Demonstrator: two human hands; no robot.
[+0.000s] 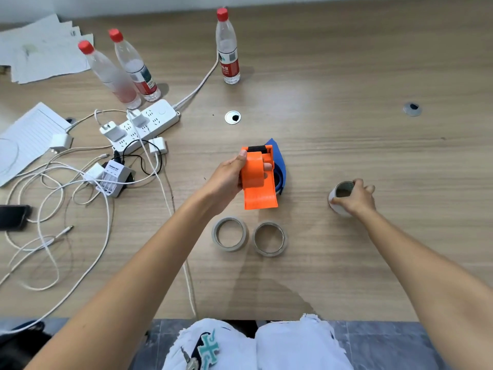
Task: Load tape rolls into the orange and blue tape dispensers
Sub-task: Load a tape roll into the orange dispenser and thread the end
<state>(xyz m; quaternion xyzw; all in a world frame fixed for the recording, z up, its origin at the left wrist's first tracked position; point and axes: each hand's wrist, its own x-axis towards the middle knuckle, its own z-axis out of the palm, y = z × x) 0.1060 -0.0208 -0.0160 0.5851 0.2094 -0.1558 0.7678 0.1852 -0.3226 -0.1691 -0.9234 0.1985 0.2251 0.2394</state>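
2 tape rolls (230,233) flat near table (346,129) front edge. Left hand (229,177) grip wraps orange dispenser (260,180), hiding most of blue dispenser (280,166). Right hand (357,197) grip pinches third roll (341,194), half-covered.

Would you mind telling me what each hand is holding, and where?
The left hand grips the orange dispenser round its body; the right hand grips a tape roll by its rim.

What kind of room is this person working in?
Most likely an office or workroom desk. The wooden desk has round cable holes, a power strip crowded with chargers, and loose papers by three water bottles.
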